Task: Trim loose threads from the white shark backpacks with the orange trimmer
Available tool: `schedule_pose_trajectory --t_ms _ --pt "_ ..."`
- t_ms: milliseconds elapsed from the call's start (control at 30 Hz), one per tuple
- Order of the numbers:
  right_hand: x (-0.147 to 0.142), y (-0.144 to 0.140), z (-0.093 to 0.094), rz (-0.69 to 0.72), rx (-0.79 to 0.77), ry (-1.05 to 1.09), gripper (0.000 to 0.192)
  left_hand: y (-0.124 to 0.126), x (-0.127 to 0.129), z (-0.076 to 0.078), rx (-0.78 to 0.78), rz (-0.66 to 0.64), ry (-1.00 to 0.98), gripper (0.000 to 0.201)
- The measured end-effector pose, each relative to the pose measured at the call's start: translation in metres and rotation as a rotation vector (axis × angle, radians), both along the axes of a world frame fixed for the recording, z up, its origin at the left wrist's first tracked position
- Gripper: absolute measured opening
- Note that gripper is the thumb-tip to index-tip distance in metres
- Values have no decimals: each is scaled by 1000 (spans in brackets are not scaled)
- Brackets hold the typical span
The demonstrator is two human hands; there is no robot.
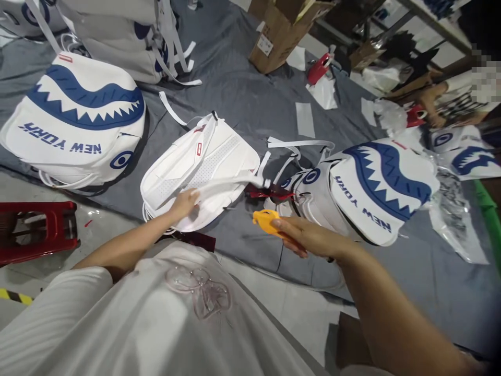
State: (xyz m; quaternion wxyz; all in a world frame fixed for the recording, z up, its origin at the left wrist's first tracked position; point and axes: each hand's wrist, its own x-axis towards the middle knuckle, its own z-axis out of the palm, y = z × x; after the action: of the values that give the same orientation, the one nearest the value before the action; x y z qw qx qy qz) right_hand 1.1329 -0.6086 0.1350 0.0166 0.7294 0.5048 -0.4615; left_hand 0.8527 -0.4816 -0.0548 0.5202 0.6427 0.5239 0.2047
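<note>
Left hand [185, 202] grips a white strap [230, 180] of the face-down white backpack [199, 167] directly beyond it. Right hand [309, 237] is closed around a yellow thread cutter [265, 219], just right of the strap.

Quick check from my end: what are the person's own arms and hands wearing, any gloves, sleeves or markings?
No gloves: the left hand and right hand are bare, forearms uncovered. A short white sleeve covers the left upper arm. No rings, watch or markings visible on either.
</note>
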Motion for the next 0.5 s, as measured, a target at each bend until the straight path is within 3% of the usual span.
schedule_pose_trajectory --t_ms 67,100,200,300,367,500 --pt "4 -6 -6 -31 47 -1 52 9 4 2 -225 141 -88 55" --pt "5 -7 -8 -73 87 -49 51 9 9 2 -240 188 -87 59" --pt "7 -1 -6 -64 99 -81 50 -7 31 1 -37 246 -31 52" --pt "8 10 -1 -19 209 -305 53 -34 57 1 305 108 173 47" --pt "9 15 -1 -14 317 -485 53 -45 69 2 430 -13 360 53" --pt "6 1 -15 0 358 -512 56 -44 66 8 436 -115 477 53"
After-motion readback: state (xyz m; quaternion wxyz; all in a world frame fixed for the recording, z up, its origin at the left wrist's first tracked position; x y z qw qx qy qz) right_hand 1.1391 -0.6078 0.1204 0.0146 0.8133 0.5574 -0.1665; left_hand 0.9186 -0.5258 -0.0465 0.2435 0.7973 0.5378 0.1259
